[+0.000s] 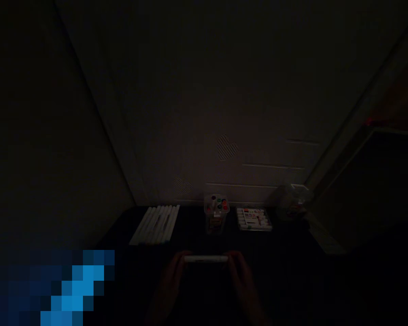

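Note:
A white marker (206, 259) lies level between my two hands, low in the middle of the view. Its left end is pinched in my left hand (177, 268), its right end in my right hand (236, 267). Beyond them stands a clear plastic box (216, 222) with several markers upright in it, their coloured ends upward. A row of several white markers (156, 226) lies side by side to the left. The scene is very dark, so the fingers show only faintly.
A flat clear pack of markers (254, 219) lies right of the box. Another clear container (295, 201) stands farther right by the wall. Behind everything rises a wall (197, 149) with striped heart shapes. A dark panel (377, 194) is at right; a pixelated blue patch covers the lower left.

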Available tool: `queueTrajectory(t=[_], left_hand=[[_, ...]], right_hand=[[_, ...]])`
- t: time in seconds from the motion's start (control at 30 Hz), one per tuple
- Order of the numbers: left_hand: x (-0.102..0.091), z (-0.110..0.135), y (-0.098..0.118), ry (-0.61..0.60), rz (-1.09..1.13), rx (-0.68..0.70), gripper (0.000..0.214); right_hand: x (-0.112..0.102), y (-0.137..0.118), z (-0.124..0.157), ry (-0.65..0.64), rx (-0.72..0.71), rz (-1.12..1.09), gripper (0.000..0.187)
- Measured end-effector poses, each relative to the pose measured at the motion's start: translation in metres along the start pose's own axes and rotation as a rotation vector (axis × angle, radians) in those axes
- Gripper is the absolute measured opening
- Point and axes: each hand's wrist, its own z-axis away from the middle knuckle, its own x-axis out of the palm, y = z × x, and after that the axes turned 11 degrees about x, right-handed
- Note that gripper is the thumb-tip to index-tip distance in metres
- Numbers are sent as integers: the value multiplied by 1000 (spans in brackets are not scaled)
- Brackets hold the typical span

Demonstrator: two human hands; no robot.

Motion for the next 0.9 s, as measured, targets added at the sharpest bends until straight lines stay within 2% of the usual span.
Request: queueTrajectory(t=[0.23,0.4,0.7,0.9], left_hand=[[1,3,-3,-5,19,-37,45],[3,8,-11,41,-78,-30,42],[2,13,-20,112,-230,6,37],[6,7,-19,91,-269,37,36]], right_hand=[[-2,6,-5,1,111,-62,27],[-5,7,-5,26,144,-55,28],[-8,3,0,20,31,116,31],[-10,7,-2,81,9,122,31]])
